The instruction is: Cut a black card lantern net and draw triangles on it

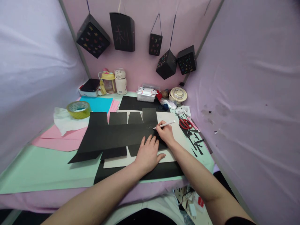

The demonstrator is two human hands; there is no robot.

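A cut sheet of black card with tabs [117, 134] lies across a white board [180, 137] on the table. My right hand [166, 133] grips a white pen [167, 123], its tip on the card's right part, where faint light marks show. Flat on the lower right of the card rests my left hand [148, 153], fingers stretched out and holding nothing. Under the white board, more black paper [161, 172] sticks out toward the table's front edge.
Red-handled scissors [186, 123] and black paper scraps [197, 142] lie at the right. Yellow tape [78, 110], pink paper [63, 139] and blue paper [99, 104] are at the left. Behind stands a box of white pens [147, 93]. Black decorated boxes [166, 64] hang above.
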